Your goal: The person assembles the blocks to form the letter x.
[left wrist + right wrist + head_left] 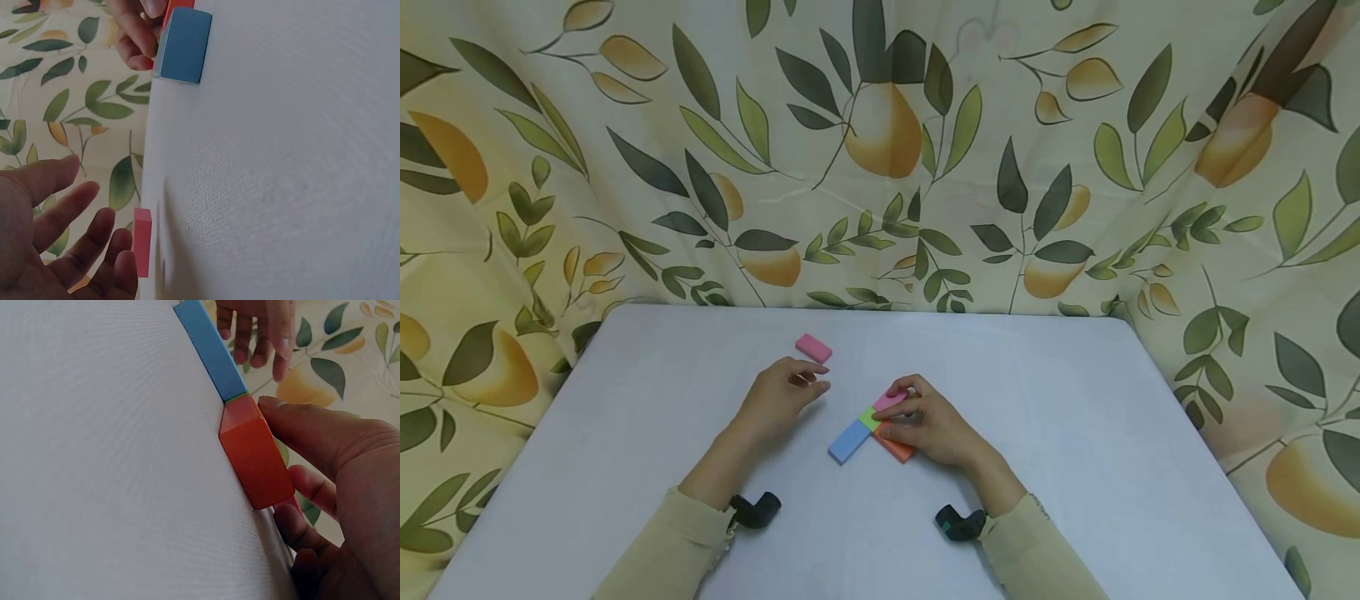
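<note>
My right hand (942, 427) is over a group of coloured blocks on the table, its fingers curled about the pink block (889, 400) at the far end. The index fingertip reaches the small green block (868, 419), and the thumb lies over the orange block (259, 465). From the green block the blue block (848, 442) runs toward the near left. My left hand (784, 392) holds nothing; its fingers are loosely bent, as the left wrist view also shows. Just beyond its fingertips lies a separate pink block (814, 348).
All the blocks lie on a table covered in white cloth (1045, 375). Behind it hangs a curtain (760, 200) printed with leaves and fruit. A dark wrist camera (756, 510) sits at the left cuff, another dark camera (961, 523) at the right cuff.
</note>
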Motion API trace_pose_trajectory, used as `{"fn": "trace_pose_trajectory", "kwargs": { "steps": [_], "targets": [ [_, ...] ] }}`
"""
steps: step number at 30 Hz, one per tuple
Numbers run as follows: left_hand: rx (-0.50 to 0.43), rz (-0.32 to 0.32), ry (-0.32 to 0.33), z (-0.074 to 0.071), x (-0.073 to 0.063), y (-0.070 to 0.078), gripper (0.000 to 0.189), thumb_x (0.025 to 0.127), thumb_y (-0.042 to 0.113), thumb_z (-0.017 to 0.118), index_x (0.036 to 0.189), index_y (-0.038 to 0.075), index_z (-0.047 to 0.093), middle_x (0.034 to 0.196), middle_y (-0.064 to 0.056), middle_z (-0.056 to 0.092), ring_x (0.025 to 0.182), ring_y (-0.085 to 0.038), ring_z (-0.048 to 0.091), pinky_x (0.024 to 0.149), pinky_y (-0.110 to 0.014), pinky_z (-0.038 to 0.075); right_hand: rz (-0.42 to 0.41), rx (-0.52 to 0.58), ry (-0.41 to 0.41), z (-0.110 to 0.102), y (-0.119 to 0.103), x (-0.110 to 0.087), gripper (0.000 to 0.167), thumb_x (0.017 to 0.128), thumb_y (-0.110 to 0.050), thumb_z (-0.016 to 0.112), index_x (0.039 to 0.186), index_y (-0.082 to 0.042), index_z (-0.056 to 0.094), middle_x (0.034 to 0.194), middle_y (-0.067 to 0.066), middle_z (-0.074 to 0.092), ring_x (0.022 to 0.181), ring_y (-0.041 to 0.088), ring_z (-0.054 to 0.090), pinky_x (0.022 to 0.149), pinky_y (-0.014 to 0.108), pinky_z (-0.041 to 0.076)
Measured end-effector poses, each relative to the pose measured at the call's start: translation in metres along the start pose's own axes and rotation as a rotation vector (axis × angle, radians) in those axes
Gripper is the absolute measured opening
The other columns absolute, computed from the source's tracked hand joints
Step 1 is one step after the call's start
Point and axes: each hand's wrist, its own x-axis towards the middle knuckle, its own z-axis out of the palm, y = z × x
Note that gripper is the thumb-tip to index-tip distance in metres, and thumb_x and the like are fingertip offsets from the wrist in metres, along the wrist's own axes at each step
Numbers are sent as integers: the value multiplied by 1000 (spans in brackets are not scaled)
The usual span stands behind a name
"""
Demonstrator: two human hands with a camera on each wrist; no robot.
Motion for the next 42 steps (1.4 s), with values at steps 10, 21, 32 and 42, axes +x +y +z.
{"fn": "trace_pose_trajectory", "kwargs": {
  "steps": [10, 21, 32, 42],
  "targets": [
    [21, 28, 21, -1, 9, -6, 31, 95, 32, 75, 123, 20, 75, 113, -5, 67, 106, -23, 63, 92, -42, 54, -11, 3, -1, -1, 1, 0, 24, 88, -29, 83, 112, -33, 81, 140, -9, 49, 129, 19, 48, 107, 45, 38],
    [7, 21, 25, -3, 20, -11, 31, 96, 31, 73, 123, 17, 75, 123, -11, 65, 114, -28, 62, 97, -46, 52, -15, 2, -3, -1, 1, -1, 24, 88, -30, 84, 112, -32, 81, 141, -8, 49, 132, 21, 46, 108, 46, 38],
    [27, 1, 14, -6, 24, -12, 27, 98, 32, 72, 121, 20, 75, 123, -11, 64, 117, -30, 59, 100, -48, 50, -12, 7, -2, -1, 0, -1, 23, 88, -30, 84, 111, -32, 81, 141, -9, 49, 132, 21, 47, 108, 46, 38],
    [39, 31, 37, -6, 30, -16, 26, 98, 30, 71, 120, 18, 76, 124, -13, 64, 115, -30, 59, 101, -48, 49, -3, 12, -7, -1, 1, -2, 22, 88, -31, 83, 110, -35, 81, 140, -11, 49, 138, 22, 42, 112, 49, 37]
  ]
}}
